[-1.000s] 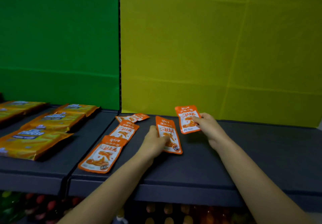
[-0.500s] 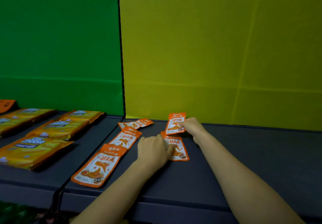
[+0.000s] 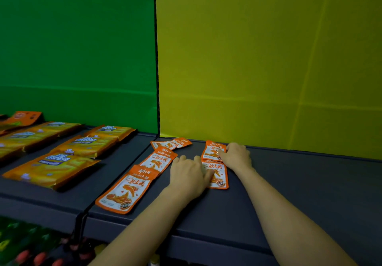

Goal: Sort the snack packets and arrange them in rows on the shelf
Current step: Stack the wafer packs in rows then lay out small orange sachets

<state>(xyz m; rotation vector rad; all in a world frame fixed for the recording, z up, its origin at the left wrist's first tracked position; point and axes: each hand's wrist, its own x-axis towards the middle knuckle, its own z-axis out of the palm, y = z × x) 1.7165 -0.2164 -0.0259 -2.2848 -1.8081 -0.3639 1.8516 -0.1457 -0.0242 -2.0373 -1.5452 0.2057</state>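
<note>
on the dark shelf (image 3: 310, 185), before the yellow back panel (image 3: 258, 69), two columns of orange snack packets (image 3: 132, 183), all lying flat. in the left column three: near packet (image 3: 122, 193), middle packet (image 3: 158, 159) overlapping its top end, far packet (image 3: 170, 143) askew by the wall. in the right column two: front packet (image 3: 219, 180) and rear packet (image 3: 213, 151), ends overlapping. left hand (image 3: 186, 174) palm down on the shelf between the columns, knuckles up, fingers loosely bent and gripping nothing, thumb resting on the front packet. right hand (image 3: 236, 156) just beside the rear packet, fingertips (image 3: 222, 153) on its right edge; pinching or merely pressing, cannot tell. further left, before the green back panel (image 3: 78, 58), rows of yellow cal cheese wafer packs (image 3: 51, 168), flat, well apart from both hands. below the shelf, blurred goods (image 3: 37, 258).
</note>
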